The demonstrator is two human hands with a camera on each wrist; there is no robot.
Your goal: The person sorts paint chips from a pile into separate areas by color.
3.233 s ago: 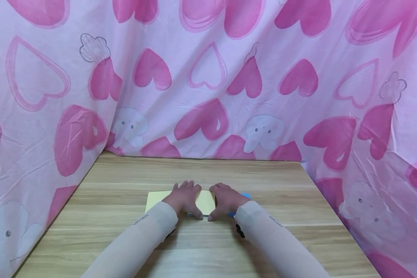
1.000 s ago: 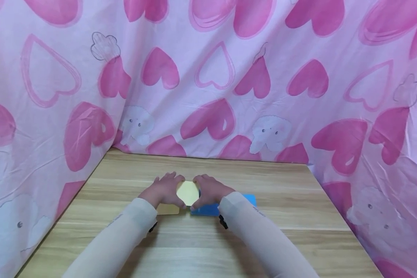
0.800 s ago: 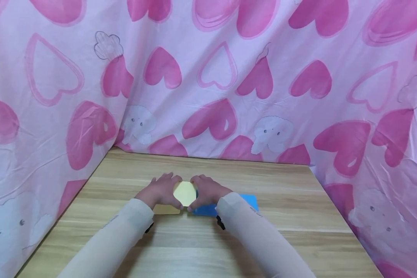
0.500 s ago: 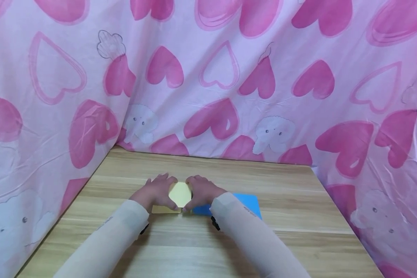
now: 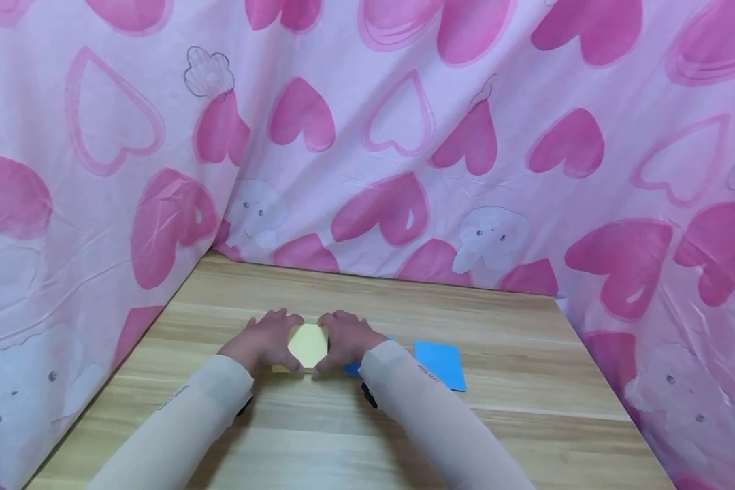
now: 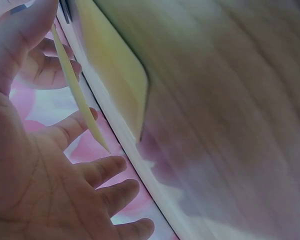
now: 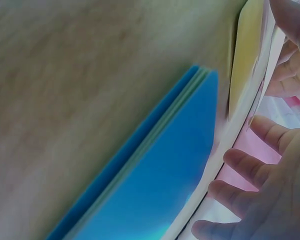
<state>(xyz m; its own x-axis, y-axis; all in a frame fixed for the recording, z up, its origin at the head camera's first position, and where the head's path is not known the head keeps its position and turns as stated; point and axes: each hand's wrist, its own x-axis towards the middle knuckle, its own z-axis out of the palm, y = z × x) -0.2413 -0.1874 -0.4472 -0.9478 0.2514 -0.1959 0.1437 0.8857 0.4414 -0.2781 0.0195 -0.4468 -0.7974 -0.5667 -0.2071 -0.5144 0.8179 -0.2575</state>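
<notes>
A thin yellow card (image 5: 308,346) is held between both hands, low over the table; the left wrist view shows this card (image 6: 79,95) nearly edge-on. My left hand (image 5: 268,340) pinches its left edge with thumb and index finger, the other fingers spread. At the right edge, my right hand (image 5: 345,340) grips it the same way. Beneath lies another yellow card (image 6: 115,65), mostly hidden in the head view. Under the right hand and sleeve is a blue-covered piece (image 5: 352,369); in the right wrist view this blue piece (image 7: 155,170) has pale layers along its side.
A blue square (image 5: 442,365) lies on the table right of the right sleeve, which covers part of it. The wooden tabletop (image 5: 318,435) is bounded at the back and sides by a pink heart-patterned cloth (image 5: 380,204).
Both hands have moved left with the yellow card, over the other yellow card. The blue pieces at the right are more uncovered. The head view has turned slightly left.
</notes>
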